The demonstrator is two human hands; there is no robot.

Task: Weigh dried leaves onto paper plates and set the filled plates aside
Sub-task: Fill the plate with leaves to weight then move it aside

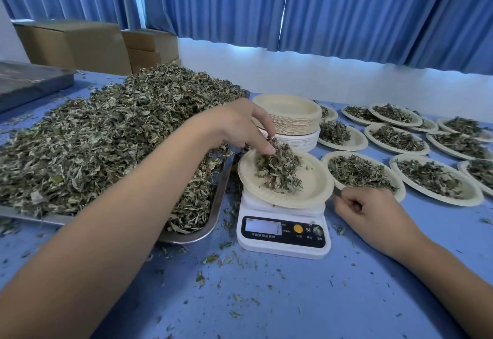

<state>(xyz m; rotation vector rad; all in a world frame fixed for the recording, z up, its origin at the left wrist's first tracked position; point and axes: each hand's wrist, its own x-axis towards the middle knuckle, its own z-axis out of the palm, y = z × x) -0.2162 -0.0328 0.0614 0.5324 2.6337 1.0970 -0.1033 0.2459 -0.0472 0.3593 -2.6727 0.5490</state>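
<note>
While you look down through the head camera, your left hand (240, 127) reaches across the metal tray (220, 199), and its thumb and fingertips are closed on the top of the clump of dried leaves (280, 170) that lies on the paper plate (312, 189). That plate sits on the white kitchen scale (282, 245), just right of the tray, with the clump towards its left half and the right half bare. The scale's display is too washed out to read. Your right hand (365, 210) rests on the blue table (266, 298) just beside the plate's right rim, its fingers curled, with a small pale strip (337, 192) pinched between thumb and forefinger; you cannot tell whether it is a leaf. On the tray a large heap of loose leaves (106, 138) rises well above the rim and spills over its edges. Behind the scale stands a stack of empty plates (290, 117), tan ones on top of white ones. To the right, the filled plates (432, 178) lie in rows, some rims overlapping, each with its own bed of leaves. Leaf crumbs (210, 258) are scattered on the table in front of the tray and scale. Cardboard boxes (80, 45) stand at the far left, and blue curtains (346, 4) hang behind.
</note>
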